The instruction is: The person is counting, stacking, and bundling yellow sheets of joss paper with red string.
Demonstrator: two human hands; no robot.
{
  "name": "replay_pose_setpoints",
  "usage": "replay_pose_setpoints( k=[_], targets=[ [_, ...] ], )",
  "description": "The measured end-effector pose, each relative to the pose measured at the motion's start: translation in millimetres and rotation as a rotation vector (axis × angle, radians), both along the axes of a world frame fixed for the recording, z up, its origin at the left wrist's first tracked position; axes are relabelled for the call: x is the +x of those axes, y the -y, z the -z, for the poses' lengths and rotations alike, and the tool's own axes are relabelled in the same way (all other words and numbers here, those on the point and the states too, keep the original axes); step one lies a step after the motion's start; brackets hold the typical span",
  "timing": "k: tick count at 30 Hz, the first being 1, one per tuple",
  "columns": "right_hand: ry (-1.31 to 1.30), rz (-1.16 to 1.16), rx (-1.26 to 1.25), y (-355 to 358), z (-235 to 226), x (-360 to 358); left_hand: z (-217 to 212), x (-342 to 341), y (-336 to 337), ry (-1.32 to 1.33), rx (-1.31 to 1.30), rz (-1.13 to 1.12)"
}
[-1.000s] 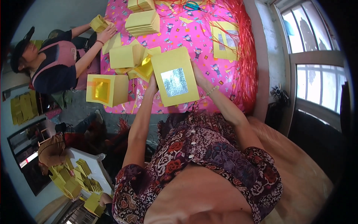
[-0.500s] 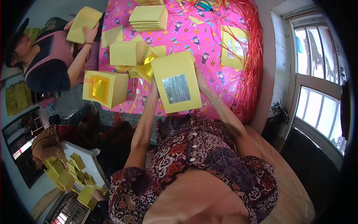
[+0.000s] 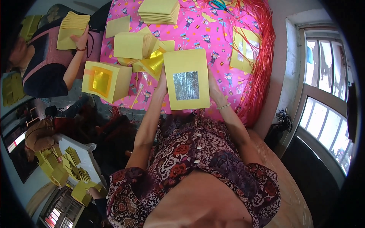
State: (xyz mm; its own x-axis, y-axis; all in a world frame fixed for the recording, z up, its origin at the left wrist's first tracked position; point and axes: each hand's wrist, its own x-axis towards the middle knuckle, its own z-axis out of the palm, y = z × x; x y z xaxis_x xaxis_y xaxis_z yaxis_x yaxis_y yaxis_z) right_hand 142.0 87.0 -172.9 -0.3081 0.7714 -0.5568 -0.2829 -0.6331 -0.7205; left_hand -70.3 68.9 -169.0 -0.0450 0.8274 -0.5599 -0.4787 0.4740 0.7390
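Observation:
Upright before me I hold a stack of joss paper (image 3: 188,62), yellow with a silver foil square on its face. My left hand (image 3: 163,80) grips its left edge and my right hand (image 3: 215,86) its right edge; most of the fingers are hidden behind the paper. Just left of my left hand lies loose paper with gold foil (image 3: 155,60), beside a pile of folded yellow paper (image 3: 128,45). A thick yellow block with a gold foil square (image 3: 99,81) stands at the table's near left corner.
The table wears a pink patterned cloth (image 3: 190,34). At the back are a yellow stack (image 3: 157,11) and teal scissors (image 3: 218,4). Red plastic strands (image 3: 260,76) hang down the right edge by silver-foiled sheets (image 3: 243,57). At left, a person (image 3: 49,60) holds yellow paper; a white table (image 3: 85,155) bears more.
Both my hands have shifted slightly right with the joss paper, turning it from tilted to nearly straight. The person at left has lowered their paper, now fanned along its top.

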Motion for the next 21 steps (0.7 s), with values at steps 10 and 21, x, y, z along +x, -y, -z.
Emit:
replay_pose_setpoints(
  k=[10,21],
  targets=[
    [0.053,-0.024,-0.07,-10.3,-19.7,0.2,-0.7,3.1,-13.3,0.051,-0.049,-0.027],
    [0.555,0.141,0.66,-37.1,53.4,37.8,-0.2,9.6,28.2,-0.099,0.217,-0.188]
  ],
)
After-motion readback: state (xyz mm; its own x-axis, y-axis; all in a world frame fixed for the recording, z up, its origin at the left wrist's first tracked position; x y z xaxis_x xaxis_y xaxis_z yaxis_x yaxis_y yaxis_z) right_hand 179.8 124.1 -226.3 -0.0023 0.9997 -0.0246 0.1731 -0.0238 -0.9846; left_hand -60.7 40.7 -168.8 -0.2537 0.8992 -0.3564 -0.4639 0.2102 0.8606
